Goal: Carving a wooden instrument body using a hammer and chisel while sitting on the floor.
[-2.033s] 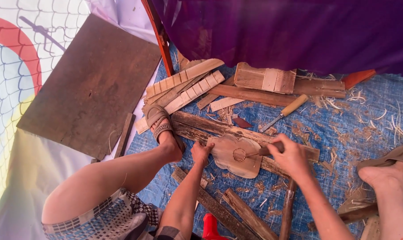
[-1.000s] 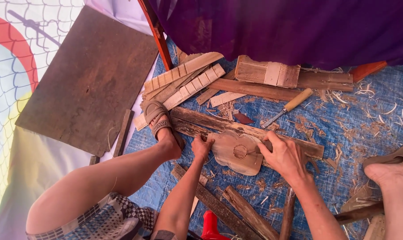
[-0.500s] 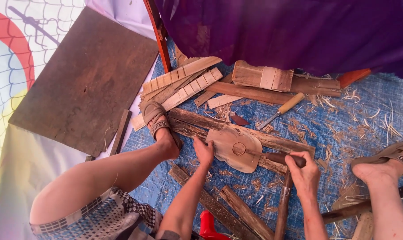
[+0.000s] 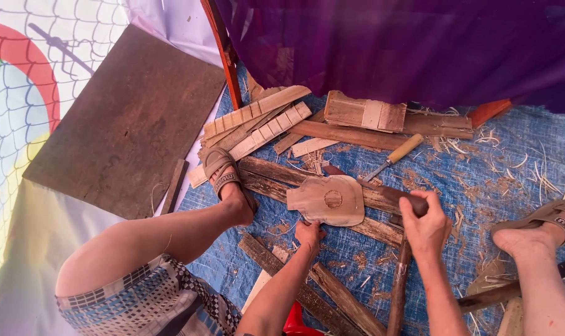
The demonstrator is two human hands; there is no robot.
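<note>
the left hand [image 4: 308, 233] rested at the near edge of the guitar-shaped wooden cutout [image 4: 328, 200], its fingers curled against that edge and steadying the piece; whether they truly pinched it could not be told from above. the cutout lay flat across two long weathered planks [image 4: 276, 177] on the blue tarp [image 4: 481, 180], with its round hole facing up and its narrow neck end pointing toward the sandalled left foot [image 4: 223, 177]. the right hand [image 4: 424, 224] was closed in a fist round a dark wooden handle [image 4: 402, 200], just right of the cutout and above the planks. two seconds earlier both hands had been spread on the cutout itself, one at each side; half a second earlier the right hand had already left it and sat lower on the tarp, and by this moment it had risen and closed on the handle while the left hand had slipped from the cutout's side to its near edge. the cutout had turned a little and sat further left along the planks than before. a chisel with a pale handle [image 4: 394, 155] lay on the tarp beyond the planks, apart from both hands, where it had stayed throughout. the right foot in its sandal [image 4: 544, 224] rested at the far right, and a big dark board [image 4: 133, 124] lay to the left
</note>
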